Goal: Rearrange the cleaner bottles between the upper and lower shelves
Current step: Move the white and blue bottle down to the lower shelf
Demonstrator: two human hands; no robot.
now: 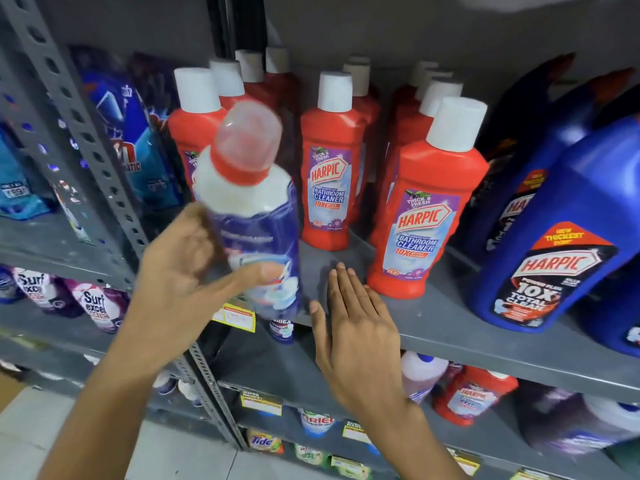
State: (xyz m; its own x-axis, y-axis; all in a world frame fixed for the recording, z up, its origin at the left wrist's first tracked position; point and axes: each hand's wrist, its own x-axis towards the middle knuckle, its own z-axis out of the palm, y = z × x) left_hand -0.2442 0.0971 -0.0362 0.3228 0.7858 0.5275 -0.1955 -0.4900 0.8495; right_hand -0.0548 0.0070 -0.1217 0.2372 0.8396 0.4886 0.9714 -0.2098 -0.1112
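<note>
My left hand [180, 271] grips a white cleaner bottle [252, 209] with a blue label and a red-collared clear cap, tilted and blurred, in front of the upper shelf [450, 327]. My right hand [353, 327] is flat and open, fingers resting on the upper shelf's front edge beside that bottle. Several red Harpic bathroom cleaner bottles with white caps stand upright on the upper shelf, one [330, 161] behind my right hand and one [429, 202] to its right. On the lower shelf [277, 372] lie another white bottle [420, 375] and a red Harpic bottle [474, 393].
Big blue Harpic jugs [554, 237] fill the upper shelf's right end. A slotted grey upright [69, 109] separates this bay from detergent pouches [135, 133] and Surf Excel packs [97, 306] at left. Yellow price tags [239, 317] hang on shelf edges. Ariel and Tide packs [263, 441] sit lower down.
</note>
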